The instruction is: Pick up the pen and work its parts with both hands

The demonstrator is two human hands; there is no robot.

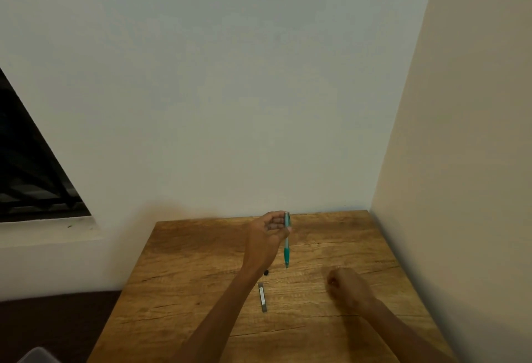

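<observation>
Head view, left fingers point(275, 223) pinching pencil point(286, 243) (upright)

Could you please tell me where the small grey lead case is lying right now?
In the head view, the grey lead case lies flat on the wooden table, just right of the left forearm and below a tiny black cap.

Two hands: the left hand point(266, 236) holds one teal pen point(287, 243); the right hand point(347, 288) is curled, holding nothing. Below the left hand lie one small black cap point(266, 272) and one grey lead case point(262, 297), on one table point(184, 282).
</observation>
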